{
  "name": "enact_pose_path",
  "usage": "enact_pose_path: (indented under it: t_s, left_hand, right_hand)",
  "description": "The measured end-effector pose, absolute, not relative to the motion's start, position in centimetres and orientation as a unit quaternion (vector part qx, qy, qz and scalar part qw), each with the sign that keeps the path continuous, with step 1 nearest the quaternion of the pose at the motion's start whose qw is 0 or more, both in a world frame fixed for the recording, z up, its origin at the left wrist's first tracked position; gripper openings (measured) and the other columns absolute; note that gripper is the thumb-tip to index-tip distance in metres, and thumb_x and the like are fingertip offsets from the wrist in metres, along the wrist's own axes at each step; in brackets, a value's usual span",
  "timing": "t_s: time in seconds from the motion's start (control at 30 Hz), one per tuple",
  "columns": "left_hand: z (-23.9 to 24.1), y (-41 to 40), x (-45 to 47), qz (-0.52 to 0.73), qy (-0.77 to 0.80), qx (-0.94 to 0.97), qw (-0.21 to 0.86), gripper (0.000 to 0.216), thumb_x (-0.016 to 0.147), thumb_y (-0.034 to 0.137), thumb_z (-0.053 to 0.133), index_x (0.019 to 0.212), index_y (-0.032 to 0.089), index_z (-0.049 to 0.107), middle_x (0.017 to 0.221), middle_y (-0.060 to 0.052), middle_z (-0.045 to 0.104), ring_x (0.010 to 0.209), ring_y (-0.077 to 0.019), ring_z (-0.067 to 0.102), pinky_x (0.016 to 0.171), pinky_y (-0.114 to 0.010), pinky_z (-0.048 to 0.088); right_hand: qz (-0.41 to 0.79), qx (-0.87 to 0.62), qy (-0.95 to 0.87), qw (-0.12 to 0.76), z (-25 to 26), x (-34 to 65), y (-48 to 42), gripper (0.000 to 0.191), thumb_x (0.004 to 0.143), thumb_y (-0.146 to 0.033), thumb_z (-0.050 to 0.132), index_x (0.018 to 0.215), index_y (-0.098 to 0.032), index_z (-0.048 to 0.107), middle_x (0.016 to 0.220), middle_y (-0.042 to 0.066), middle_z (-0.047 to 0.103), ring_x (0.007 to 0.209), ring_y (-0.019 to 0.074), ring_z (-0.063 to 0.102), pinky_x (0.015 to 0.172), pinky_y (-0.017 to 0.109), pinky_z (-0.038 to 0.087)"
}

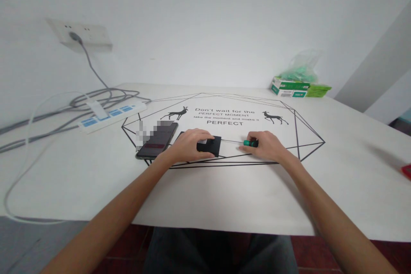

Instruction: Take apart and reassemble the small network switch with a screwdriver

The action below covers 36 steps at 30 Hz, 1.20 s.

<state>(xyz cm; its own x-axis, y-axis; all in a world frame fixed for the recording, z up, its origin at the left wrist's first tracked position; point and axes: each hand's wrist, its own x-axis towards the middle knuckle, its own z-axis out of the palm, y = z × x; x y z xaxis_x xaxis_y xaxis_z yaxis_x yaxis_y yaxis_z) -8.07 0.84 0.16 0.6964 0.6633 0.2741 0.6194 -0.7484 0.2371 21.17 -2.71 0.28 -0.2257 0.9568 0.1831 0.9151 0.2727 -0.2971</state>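
My left hand [192, 144] is closed around a flat black box [215, 146] that lies on the white table, thumb on the near side and fingers over the top. Part of the box is hidden under the palm. In my right hand [268, 145] is a screwdriver [251, 143] with a green and black handle, held between thumb and fingers. Its thin shaft points left, and the tip reaches toward the right side of the box; whether it touches I cannot tell. A dark smartphone [159, 139] lies just left of my left hand, partly pixelated.
A white power strip [112, 117] with blue sockets and coiled grey cables [96, 94] are at the left. Green and white boxes [290, 87] under a plastic bag [302, 66] stand at the back right. A red object [406, 171] shows at the right edge. The wall [205, 21] bounds the table behind.
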Motion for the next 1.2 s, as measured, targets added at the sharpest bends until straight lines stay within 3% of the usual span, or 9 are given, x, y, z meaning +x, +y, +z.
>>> enact_pose_path:
  t_s: [0.17,0.4,0.63,0.73,0.83,0.97,1.2]
  left_hand:
    - [0.24,0.77,-8.08,0.171,0.353,0.918,0.065,0.059,0.076,0.063,0.068,0.118,0.021,0.069,0.124,-0.009,0.068,0.114,-0.0307,0.062,0.099,-0.044,0.047]
    - [0.27,0.75,-8.17,0.172,0.346,0.920,0.065,0.060,0.077,0.063,0.067,0.119,0.020,0.068,0.125,-0.011,0.068,0.115,-0.0311,0.062,0.100,-0.046,0.046]
    - [0.36,0.70,-8.07,0.170,0.347,0.920,0.065,0.057,0.077,0.061,0.069,0.118,0.021,0.068,0.125,-0.010,0.068,0.115,-0.0298,0.062,0.100,-0.044,0.046]
    - [0.36,0.68,-8.06,0.166,0.350,0.920,0.065,0.058,0.077,0.062,0.068,0.119,0.020,0.068,0.125,-0.010,0.068,0.115,-0.0301,0.062,0.100,-0.044,0.045]
    - [0.33,0.66,-8.09,0.165,0.353,0.919,0.064,0.059,0.077,0.062,0.068,0.119,0.021,0.067,0.126,-0.010,0.067,0.116,-0.0301,0.062,0.100,-0.044,0.045]
    - [0.33,0.66,-8.11,0.169,0.350,0.919,0.067,0.058,0.077,0.062,0.068,0.118,0.022,0.068,0.125,-0.010,0.068,0.116,-0.0299,0.062,0.100,-0.044,0.046]
    - [0.23,0.71,-8.19,0.174,0.344,0.921,0.062,0.058,0.078,0.063,0.067,0.118,0.022,0.068,0.125,-0.010,0.068,0.115,-0.0301,0.062,0.100,-0.044,0.046]
  right_hand:
    - [0.060,-0.587,-0.790,0.167,0.45,21.48,-2.75,0.040,0.087,-0.054,0.051,0.064,-0.021,0.057,0.069,0.004,0.063,0.066,0.0187,0.054,0.060,0.030,0.031]
    - [0.099,-0.568,-0.794,0.194,0.17,21.65,-2.41,0.029,0.077,-0.047,0.066,0.070,-0.022,0.054,0.076,0.002,0.062,0.068,0.0168,0.052,0.061,0.029,0.034]
    - [0.092,-0.600,-0.778,0.162,0.24,21.16,-2.69,0.026,0.076,-0.041,0.068,0.076,-0.024,0.048,0.068,-0.001,0.059,0.063,0.0166,0.051,0.059,0.028,0.032]
    - [0.105,-0.597,-0.778,0.166,0.44,21.00,-2.84,0.029,0.076,-0.046,0.067,0.074,-0.023,0.050,0.068,0.000,0.060,0.064,0.0169,0.052,0.060,0.028,0.034]
    - [0.102,-0.586,-0.786,0.169,0.54,20.96,-2.93,0.034,0.082,-0.053,0.059,0.069,-0.022,0.053,0.065,0.001,0.059,0.062,0.0168,0.052,0.060,0.029,0.034]
    - [0.105,-0.566,-0.797,0.183,0.51,21.22,-2.87,0.035,0.089,-0.047,0.049,0.067,-0.021,0.056,0.064,0.001,0.059,0.059,0.0156,0.049,0.059,0.029,0.032]
    - [0.108,-0.583,-0.784,0.182,0.64,21.55,-2.75,0.040,0.084,-0.052,0.056,0.058,-0.021,0.053,0.059,0.001,0.055,0.056,0.0152,0.044,0.057,0.031,0.030]
